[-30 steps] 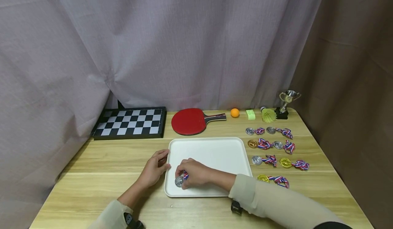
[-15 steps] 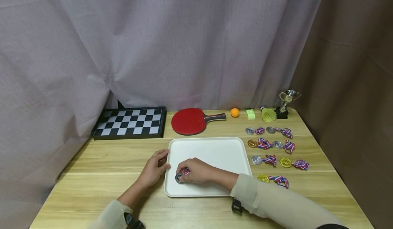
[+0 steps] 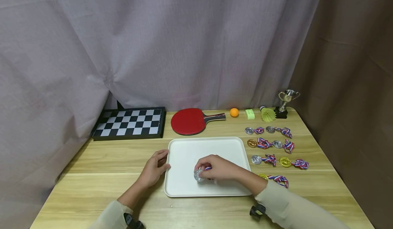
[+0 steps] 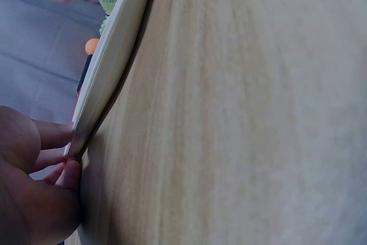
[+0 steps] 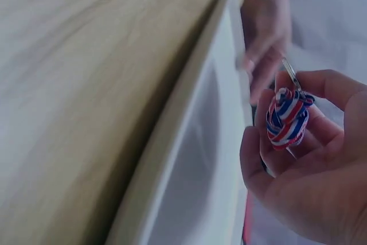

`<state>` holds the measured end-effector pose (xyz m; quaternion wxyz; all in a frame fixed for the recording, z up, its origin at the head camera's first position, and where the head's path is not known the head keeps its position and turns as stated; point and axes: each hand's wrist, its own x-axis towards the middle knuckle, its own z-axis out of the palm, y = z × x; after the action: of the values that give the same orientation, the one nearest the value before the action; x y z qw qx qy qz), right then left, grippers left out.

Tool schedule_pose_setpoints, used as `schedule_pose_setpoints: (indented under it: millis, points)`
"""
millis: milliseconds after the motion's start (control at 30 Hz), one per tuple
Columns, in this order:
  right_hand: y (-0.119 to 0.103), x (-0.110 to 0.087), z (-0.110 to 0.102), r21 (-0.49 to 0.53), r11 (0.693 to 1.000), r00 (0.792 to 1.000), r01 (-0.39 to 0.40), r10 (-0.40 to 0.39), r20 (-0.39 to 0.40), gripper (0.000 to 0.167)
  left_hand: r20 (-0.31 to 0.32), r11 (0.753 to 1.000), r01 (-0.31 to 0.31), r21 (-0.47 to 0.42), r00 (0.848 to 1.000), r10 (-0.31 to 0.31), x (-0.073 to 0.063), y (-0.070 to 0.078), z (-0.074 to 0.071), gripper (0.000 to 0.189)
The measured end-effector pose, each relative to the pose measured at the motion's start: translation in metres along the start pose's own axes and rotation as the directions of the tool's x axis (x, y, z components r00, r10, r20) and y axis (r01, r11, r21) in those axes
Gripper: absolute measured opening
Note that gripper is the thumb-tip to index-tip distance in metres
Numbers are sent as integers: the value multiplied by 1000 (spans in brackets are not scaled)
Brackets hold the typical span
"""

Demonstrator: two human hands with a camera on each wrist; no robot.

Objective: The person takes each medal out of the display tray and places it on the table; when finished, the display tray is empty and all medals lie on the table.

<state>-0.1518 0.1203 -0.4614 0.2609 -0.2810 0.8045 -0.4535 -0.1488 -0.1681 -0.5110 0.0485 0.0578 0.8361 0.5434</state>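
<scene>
Over the middle of the white tray [image 3: 215, 147], my right hand [image 3: 221, 167] pinches a silver medal [image 3: 198, 175] between thumb and fingers. Its bunched red, white and blue ribbon [image 5: 288, 119] sits inside the curl of the fingers in the right wrist view, and the disc shows edge-on beyond it. At the tray's left side, my left hand [image 3: 152, 169] rests with relaxed fingers, its fingertips touching the rim. The left wrist view shows those fingers [image 4: 54, 134] against the tray edge, with the thumb low beside the table.
Several medals, silver, gold [image 3: 285, 162] and bronze [image 3: 252, 143], lie right of the tray. Along the back stand a checkered board [image 3: 129, 122], red table tennis bat [image 3: 188, 121], orange ball [image 3: 234, 112], green block [image 3: 250, 114], shuttlecock [image 3: 267, 114] and trophy [image 3: 286, 101]. A grey curtain hangs behind.
My right hand has carried the silver medal from the tray's left side rightward toward its middle. The left hand stays at the tray's rim.
</scene>
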Motion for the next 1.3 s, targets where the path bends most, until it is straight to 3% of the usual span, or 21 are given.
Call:
schedule_pose_setpoints:
  millis: [233,467,733,967,1067,1300]
  points:
    - [13,-51,-31,91,996,999,-19,22,-25,13,-1,1000,-2,3,1000,2,0,-1,0,56]
    - [27,-108,-61,84,994,988,-74,85,-129,18,-1,1000,5,13,1000,-5,0,-2,0,56]
    - [60,-178,-98,76,994,965,-81,97,-244,23,-2,1000,1,21,1000,-1,-1,0,0,55]
    - [92,-237,-126,89,984,937,-156,176,-301,21,-4,1000,0,30,1000,0,-1,0,0,55]
    - [105,-251,-130,38,986,930,-165,168,-326,17,-6,999,6,38,1000,-6,-1,1,0,56]
    - [130,-254,-125,-67,994,956,-86,63,-287,12,-5,999,9,41,1000,-9,-1,1,0,56]
